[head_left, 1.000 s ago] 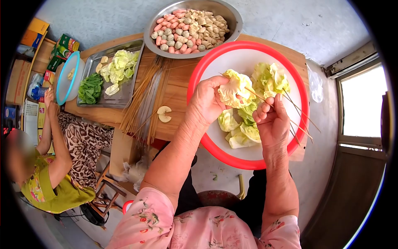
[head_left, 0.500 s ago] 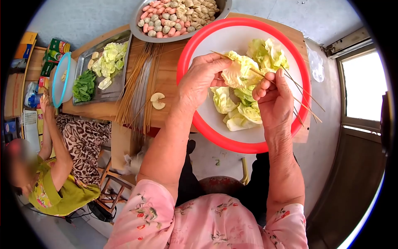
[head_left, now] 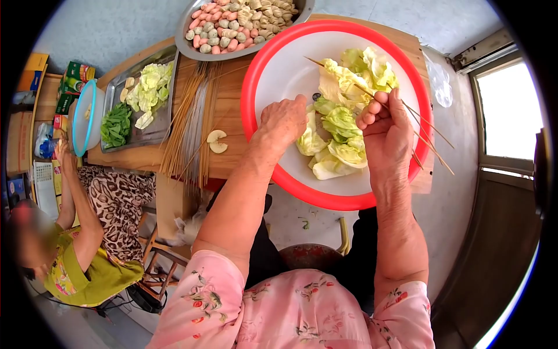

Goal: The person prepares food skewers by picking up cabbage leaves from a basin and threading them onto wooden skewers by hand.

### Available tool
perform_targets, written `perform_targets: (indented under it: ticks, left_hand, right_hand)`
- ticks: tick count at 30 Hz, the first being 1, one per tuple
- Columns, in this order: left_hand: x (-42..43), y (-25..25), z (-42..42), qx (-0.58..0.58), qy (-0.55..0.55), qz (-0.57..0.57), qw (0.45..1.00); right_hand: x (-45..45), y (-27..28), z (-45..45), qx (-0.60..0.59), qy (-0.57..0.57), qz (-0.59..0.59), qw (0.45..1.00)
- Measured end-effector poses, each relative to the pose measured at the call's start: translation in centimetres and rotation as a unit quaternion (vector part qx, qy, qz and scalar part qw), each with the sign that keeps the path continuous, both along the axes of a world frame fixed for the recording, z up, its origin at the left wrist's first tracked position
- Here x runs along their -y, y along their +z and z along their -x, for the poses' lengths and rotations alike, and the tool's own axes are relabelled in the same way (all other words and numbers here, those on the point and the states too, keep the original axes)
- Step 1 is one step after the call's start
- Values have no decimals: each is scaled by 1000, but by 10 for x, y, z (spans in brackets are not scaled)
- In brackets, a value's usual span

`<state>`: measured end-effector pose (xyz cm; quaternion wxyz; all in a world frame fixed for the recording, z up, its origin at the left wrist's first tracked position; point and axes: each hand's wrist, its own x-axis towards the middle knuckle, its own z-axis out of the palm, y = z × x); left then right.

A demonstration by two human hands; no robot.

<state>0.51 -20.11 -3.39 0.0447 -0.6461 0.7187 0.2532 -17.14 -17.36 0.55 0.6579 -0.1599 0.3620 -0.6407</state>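
Observation:
My right hand [head_left: 386,119] pinches a thin wooden skewer [head_left: 365,91] that runs through a pale green cabbage leaf [head_left: 339,81]. My left hand [head_left: 285,119] is off the leaf, over the left part of a white basin with a red rim [head_left: 249,96]. Its fingers are drawn together, and whether anything is between them is hidden. Several cabbage pieces [head_left: 343,125] lie in the basin below the hands. More skewers [head_left: 429,150] stick out to the right over the rim.
Left of the basin, loose skewers [head_left: 189,128] and sliced pale rounds [head_left: 217,141] lie on the wooden table [head_left: 232,87]. A metal tray [head_left: 142,138] holds greens. Behind stands a steel bowl [head_left: 309,7] of mixed pieces. Another person [head_left: 87,232] sits at the left near a blue-rimmed bowl [head_left: 76,119].
My left hand has let go of the leaf and moved down and left. My right hand still holds the skewer. The view has shifted, so the table items sit higher and further left.

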Motion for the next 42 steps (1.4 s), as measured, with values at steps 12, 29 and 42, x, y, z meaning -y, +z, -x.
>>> perform_targets:
  ticks: [12,29,42]
  left_hand:
    - [0,-22,11,-16,-15,-24,999]
    - [14,13,-14,-656,384,-9,649]
    - [12,23,-12,-710,398,70,577]
  right_hand:
    - [-2,1,0,-12,-8,-4,1000]
    - [-5,11,1,-76,-24,20,997]
    - [-10,12,-7,-168,-13,20,985]
